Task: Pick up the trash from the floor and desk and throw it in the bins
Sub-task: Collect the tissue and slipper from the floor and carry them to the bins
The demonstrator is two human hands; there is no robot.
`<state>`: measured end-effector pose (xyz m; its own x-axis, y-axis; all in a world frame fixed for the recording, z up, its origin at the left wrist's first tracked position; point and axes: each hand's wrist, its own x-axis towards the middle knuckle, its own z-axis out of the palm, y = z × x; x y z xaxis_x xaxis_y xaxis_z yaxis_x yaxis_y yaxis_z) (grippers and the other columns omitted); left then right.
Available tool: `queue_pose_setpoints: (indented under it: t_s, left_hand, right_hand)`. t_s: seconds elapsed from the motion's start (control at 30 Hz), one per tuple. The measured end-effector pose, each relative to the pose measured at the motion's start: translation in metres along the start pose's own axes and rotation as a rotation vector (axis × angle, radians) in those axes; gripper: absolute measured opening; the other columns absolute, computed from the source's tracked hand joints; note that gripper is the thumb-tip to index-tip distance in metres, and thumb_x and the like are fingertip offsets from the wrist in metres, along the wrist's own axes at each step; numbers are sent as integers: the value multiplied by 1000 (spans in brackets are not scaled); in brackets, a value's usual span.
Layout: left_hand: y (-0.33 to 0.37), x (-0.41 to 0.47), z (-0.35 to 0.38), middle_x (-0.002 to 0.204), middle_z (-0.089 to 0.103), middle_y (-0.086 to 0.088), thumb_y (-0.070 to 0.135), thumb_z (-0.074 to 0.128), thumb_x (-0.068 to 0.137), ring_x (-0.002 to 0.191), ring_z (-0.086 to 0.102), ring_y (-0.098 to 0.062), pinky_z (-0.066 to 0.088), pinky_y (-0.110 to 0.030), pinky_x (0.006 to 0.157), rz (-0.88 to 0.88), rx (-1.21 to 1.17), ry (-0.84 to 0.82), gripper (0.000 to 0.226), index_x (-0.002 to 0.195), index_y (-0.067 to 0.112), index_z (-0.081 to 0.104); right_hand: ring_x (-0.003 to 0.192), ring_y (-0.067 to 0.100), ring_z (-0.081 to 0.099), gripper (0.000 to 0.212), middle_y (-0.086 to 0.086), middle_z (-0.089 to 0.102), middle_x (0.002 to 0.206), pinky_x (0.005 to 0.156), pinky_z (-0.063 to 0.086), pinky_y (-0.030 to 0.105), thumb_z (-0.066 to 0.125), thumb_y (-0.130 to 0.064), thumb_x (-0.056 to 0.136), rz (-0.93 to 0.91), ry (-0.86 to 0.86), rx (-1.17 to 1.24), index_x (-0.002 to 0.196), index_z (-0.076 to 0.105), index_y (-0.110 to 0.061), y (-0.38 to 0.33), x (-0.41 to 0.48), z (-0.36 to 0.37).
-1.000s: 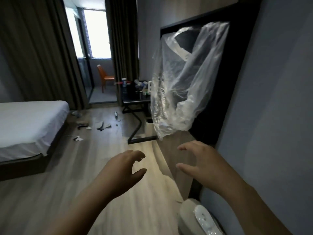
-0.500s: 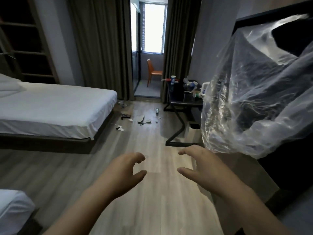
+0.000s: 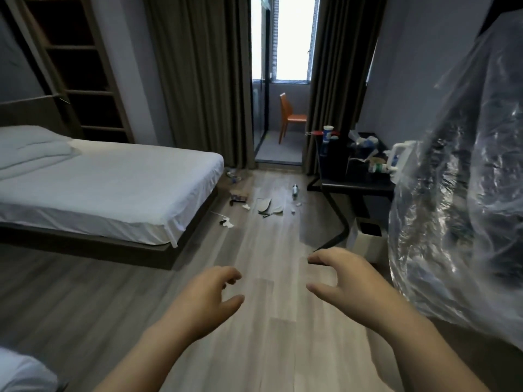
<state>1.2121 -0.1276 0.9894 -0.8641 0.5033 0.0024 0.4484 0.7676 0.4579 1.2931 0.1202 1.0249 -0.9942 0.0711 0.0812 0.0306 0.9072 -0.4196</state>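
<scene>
Left of the desk (image 3: 356, 185), on the floor out from its legs, lies most of the trash. Two pale flat pieces (image 3: 268, 206) look like thin card or foam. A small bottle or can (image 3: 295, 190) lies on its side nearer the desk, and a dark flat wrapper or box (image 3: 239, 197) and crumpled white paper (image 3: 227, 223) lie further off. Bits farthest from the desk are too small to name. On the desk top there's a tall paper cup (image 3: 328, 134) at the far corner & a heap of wrappers/bottles (image 3: 373, 162) toward the near end. Under the desk's near end stands a white bin (image 3: 365, 246), mouth up; can't see a 2nd bin. A big clear plastic bag (image 3: 458, 193) hangs just right of the desk, closer to you.

Your left hand (image 3: 209, 295) & right hand (image 3: 348, 281) hover well short of the desk, palms down, fingers loosely curled. Both are empty, touching nothing.

Handling, my guess: all light stuff.
- Paper & wrappers: soft, so scrunch w/ the whole hand, several at once.
- Flat pieces: thin, prob. floppy, awkward to lift off smooth boards. Slip a fingertip under an edge or pinch the rim.
- Bottle/can: rigid & round, will roll if nudged, so wrap fingers round the middle.
- Cup: may hold liquid. Take it upright round the body, no squeezing.
- Desk heap: loose, so take top items 1st or sth. slides off the edge.
</scene>
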Motion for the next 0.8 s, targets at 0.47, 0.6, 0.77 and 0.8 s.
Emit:
queue_pose_setpoints:
  t_s: [0.47, 0.6, 0.77, 0.8]
  left_hand:
    - [-111, 249, -24, 119, 57, 13, 39, 62, 86, 104, 55, -3, 47, -22, 88, -93, -44, -6, 39, 123, 29, 56]
    - [-145, 333, -40, 121, 56, 12, 41, 60, 87, 106, 55, -3, 48, -23, 89, -84, -34, -35, 42, 126, 29, 54]
    - [-164, 426, -42, 121, 56, 10, 39, 60, 87, 105, 55, -6, 47, -23, 90, -54, -51, -100, 41, 126, 27, 54]
    - [-167, 444, -41, 121, 56, 10, 38, 60, 87, 104, 56, -6, 46, -22, 89, -47, -54, -111, 41, 126, 27, 54]
  right_hand:
    - [116, 0, 51, 47, -18, 53, 126, 98, 44, 22, 63, -46, 84, 39, -118, -20, 128, 52, -34, 40, 269, 43]
    - [116, -2, 49, 47, -20, 53, 125, 99, 42, 21, 64, -46, 83, 80, -126, -6, 128, 53, -36, 46, 349, 49]
    - [119, 1, 49, 48, -17, 54, 127, 100, 41, 22, 65, -43, 83, 134, -159, 13, 129, 53, -33, 64, 431, 60]
    - [119, 0, 48, 49, -17, 53, 128, 100, 40, 21, 65, -44, 83, 138, -158, 16, 129, 52, -34, 69, 447, 62]
